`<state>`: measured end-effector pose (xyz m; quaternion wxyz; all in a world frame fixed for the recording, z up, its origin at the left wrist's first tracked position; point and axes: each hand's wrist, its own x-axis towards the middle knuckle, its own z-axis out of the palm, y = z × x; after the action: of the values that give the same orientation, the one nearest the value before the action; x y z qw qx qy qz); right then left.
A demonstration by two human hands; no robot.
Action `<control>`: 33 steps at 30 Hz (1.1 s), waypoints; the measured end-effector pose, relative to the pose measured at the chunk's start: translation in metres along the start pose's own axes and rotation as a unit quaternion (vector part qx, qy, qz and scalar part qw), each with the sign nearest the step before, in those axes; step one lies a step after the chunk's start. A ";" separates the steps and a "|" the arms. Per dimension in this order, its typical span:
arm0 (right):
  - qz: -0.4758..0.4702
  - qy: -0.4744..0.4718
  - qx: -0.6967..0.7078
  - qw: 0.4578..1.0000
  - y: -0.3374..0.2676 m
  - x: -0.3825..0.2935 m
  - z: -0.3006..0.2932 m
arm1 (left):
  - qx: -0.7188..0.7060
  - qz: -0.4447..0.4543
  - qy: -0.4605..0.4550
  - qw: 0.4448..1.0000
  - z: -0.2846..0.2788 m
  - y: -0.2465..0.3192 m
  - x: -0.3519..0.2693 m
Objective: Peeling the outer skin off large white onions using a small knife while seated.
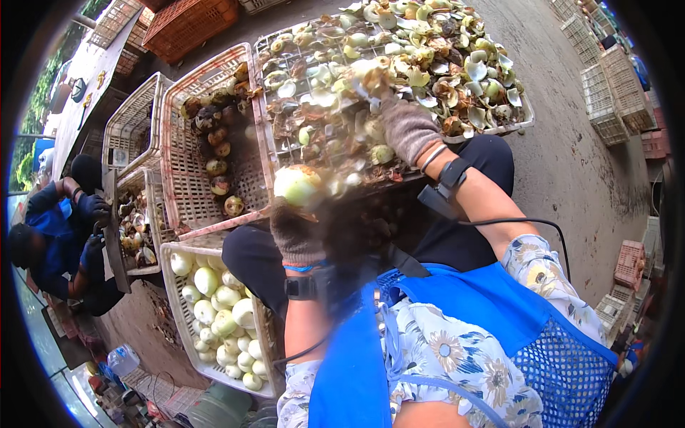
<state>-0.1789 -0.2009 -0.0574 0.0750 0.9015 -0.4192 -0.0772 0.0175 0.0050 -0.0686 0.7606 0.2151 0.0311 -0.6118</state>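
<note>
My left hand (297,230), in a knitted glove, grips a partly peeled onion (297,185) at the near edge of a crate heaped with onion skins. My right hand (408,125), gloved too, is closed around something over the heap; a blurred metal blade and pale peelings show at its fingers, and the tool's kind cannot be told. Onion skins (476,69) cover the plastic crate (527,119) in front of me. Unpeeled onions (217,167) lie in a crate (176,160) on the left. Peeled onions (225,321) fill another crate (179,321) beside my leg.
A co-worker (59,241) sits at the far left beside a crate of skins (140,235) and a board (113,230). An orange crate (190,27) stands at the back. Stacked crates (613,96) line the right. A black cable (530,220) runs from my right wrist.
</note>
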 end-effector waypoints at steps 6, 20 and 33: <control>0.067 0.029 0.390 0.918 -0.022 -0.048 -0.060 | 0.270 0.021 -0.031 0.962 0.014 -0.015 0.033; 0.077 0.085 0.520 0.847 -0.026 -0.061 -0.012 | 0.536 0.080 -0.015 0.840 0.057 -0.033 0.055; -0.072 0.016 0.124 0.990 -0.045 -0.076 0.010 | 0.681 0.026 0.031 0.731 0.024 -0.019 0.069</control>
<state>-0.1961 -0.1143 -0.0699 -0.0366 0.9328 -0.3582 -0.0159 0.0120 -0.0703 -0.0734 0.4244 0.6948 -0.3765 -0.4421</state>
